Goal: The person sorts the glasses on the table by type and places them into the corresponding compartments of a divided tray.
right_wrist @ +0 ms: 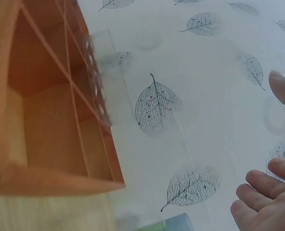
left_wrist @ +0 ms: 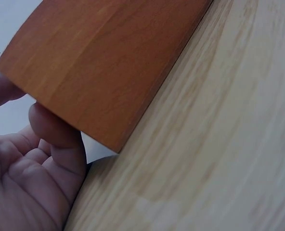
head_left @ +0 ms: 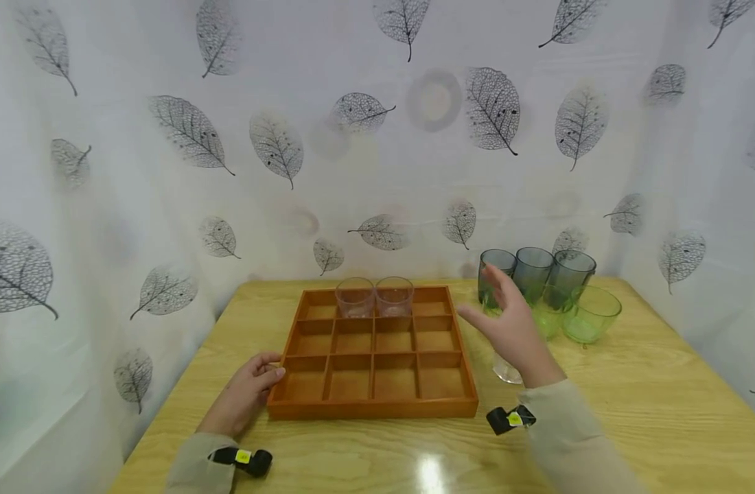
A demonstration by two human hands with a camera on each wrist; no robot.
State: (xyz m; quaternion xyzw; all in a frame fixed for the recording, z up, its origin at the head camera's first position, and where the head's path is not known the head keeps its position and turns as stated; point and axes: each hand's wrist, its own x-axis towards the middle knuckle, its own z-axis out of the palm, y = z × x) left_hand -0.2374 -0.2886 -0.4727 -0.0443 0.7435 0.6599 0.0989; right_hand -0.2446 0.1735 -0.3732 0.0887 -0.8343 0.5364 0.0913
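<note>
A brown wooden compartment tray (head_left: 373,409) lies on the table. Two clear glasses (head_left: 355,299) stand side by side in the middle compartments of its back row. At the tray's left side, my left hand (head_left: 244,391) rests its thumb and fingers against the edge; the left wrist view shows these fingers (left_wrist: 60,127) bent at the tray's corner. My right hand (head_left: 516,329) is raised to the right of the tray, thumb and fingers spread, palm bare in the right wrist view. It partly hides green glasses (head_left: 590,315) and a clear glass (head_left: 506,370).
Three grey-blue glasses (head_left: 534,267) stand in a row at the table's back right, behind the green ones. A white curtain (head_left: 365,178) with leaf prints hangs along the back and both sides. The wooden table (head_left: 328,456) extends in front of the tray.
</note>
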